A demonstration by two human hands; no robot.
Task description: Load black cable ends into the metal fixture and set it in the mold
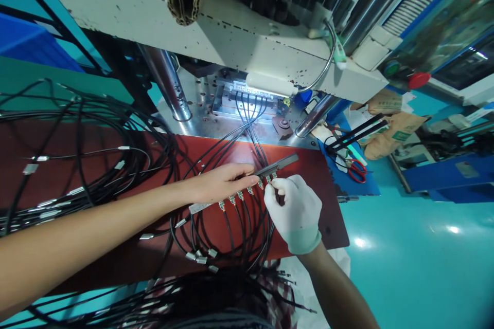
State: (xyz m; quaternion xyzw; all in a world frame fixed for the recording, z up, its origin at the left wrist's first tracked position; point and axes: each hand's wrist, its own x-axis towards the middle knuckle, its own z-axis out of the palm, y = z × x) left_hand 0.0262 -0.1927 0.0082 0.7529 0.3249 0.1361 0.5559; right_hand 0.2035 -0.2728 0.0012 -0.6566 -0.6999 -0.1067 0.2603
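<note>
My bare left hand (219,182) is closed over a grey metal bar (284,163), thumb and fingers pressed on it. A row of several small metal cable connectors (241,195) sits along the bar's near edge, and black cables (236,223) run from them toward me. My right hand (295,211), in a white glove, pinches a cable connector at the right end of the row; its fingertips partly hide that piece. The bar lies at a slant above a reddish-brown work board (316,180).
Beyond the board, a lit mould (247,105) with several cables in it sits on the press bed, between steel posts (170,87). Coiled black cables (135,164) cover the left side. Red-handled scissors (357,170) lie at the right; more cables hang close to me.
</note>
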